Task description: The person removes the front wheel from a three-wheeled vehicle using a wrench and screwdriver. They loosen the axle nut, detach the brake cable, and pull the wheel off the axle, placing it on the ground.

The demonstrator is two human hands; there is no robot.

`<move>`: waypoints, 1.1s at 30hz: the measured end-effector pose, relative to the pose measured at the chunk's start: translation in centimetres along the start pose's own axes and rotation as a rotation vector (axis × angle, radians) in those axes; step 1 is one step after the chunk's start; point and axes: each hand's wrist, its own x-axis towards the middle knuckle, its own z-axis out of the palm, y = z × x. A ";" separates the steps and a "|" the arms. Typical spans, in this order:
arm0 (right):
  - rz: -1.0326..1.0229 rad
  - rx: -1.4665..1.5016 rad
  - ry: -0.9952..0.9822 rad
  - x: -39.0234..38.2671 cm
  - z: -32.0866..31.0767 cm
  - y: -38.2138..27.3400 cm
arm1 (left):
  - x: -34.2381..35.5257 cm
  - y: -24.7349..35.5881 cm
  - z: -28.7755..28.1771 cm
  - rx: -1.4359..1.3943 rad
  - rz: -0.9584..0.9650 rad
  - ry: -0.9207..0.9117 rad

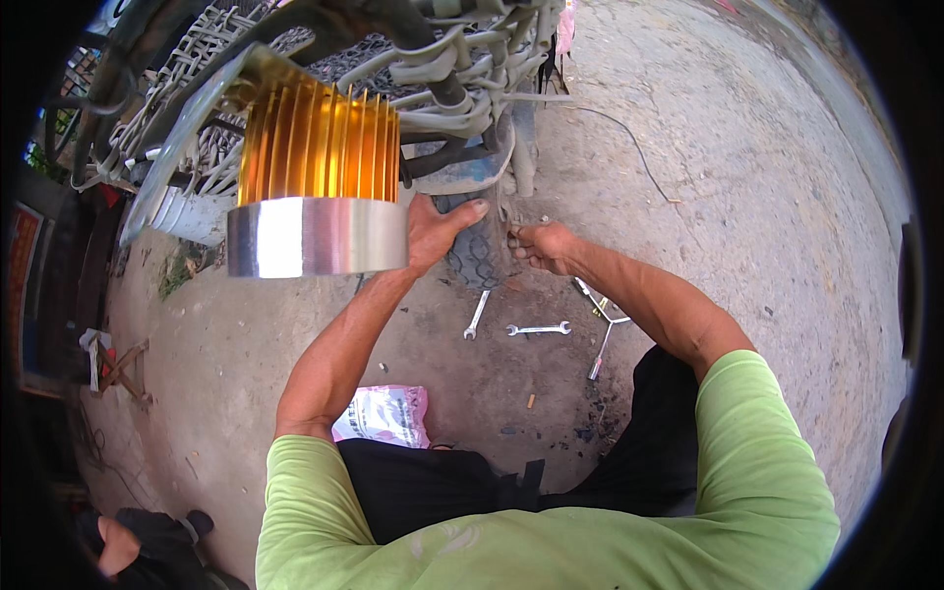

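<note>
A black treaded tyre (pixel 474 254) stands on the ground below a woven frame. My left hand (pixel 433 234) is at its left side, thumb laid across the tread; its other fingers are mostly hidden. At the wheel's right side, by the hub, my right hand (pixel 543 246) has its fingers curled into a pinch. What lies between them is too small to make out. Toward me lie an open-end wrench (pixel 476 315), a second open-end wrench (pixel 538 329) lying crosswise, and a Y-shaped socket wrench (pixel 608 324) under my right forearm.
A gold-finned cylinder with a silver ring (pixel 318 236) looms close, covering part of my left hand. Grey woven strips (pixel 447 64) overhang the wheel. A pink-and-white bag (pixel 383 416) lies near my left leg. Another person (pixel 157 551) is at lower left. A thin cable (pixel 639 143) crosses the concrete.
</note>
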 end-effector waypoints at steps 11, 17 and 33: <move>-0.224 -0.387 0.490 2.6 1.7 2.6 | 0.8 -2.7 -0.3 0.151 -0.003 0.056; -0.020 0.358 -0.049 -0.2 0.8 1.8 | 0.5 -2.5 -0.3 0.029 0.009 0.046; -0.047 0.379 -0.044 -0.7 0.3 2.1 | -0.2 0.6 -0.1 0.192 -0.049 0.011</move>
